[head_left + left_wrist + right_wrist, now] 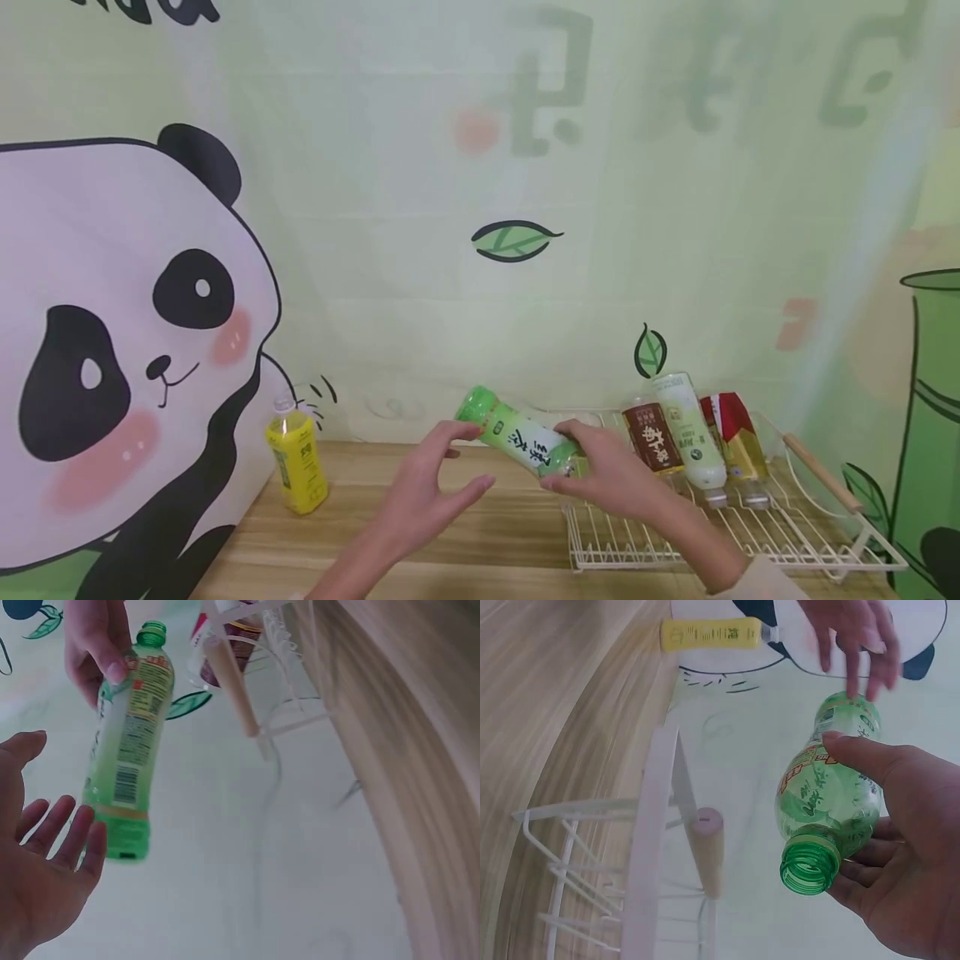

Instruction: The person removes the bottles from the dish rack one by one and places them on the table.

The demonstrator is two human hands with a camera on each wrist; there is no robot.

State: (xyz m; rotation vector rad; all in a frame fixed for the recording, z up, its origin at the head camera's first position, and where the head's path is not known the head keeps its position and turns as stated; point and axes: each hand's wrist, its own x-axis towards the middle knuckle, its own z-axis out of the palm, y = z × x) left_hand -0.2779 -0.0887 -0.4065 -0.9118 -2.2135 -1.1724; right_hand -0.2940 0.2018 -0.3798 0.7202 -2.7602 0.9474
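Observation:
A green plastic tea bottle (pixel 517 433) with a white label is held up, tilted, above the table. My right hand (pixel 611 471) grips it near the neck, thumb on one side and fingers on the other. In the right wrist view the bottle (pixel 829 795) shows an uncapped green mouth. My left hand (pixel 423 492) is beside the bottle's base, thumb and fingers spread apart. Its fingertips (pixel 94 832) overlap the bottle's lower edge in the left wrist view; whether they touch, I cannot tell.
A yellow bottle (pixel 297 458) stands at the left on the wooden table (pixel 480 550). On the right, a white wire rack (pixel 622 554) with a wooden handle (pixel 823 473) carries a brown-labelled bottle (pixel 654 435), a pale green bottle (pixel 688 429) and a red-and-gold bottle (pixel 735 437). A printed cloth (pixel 375 167) hangs behind.

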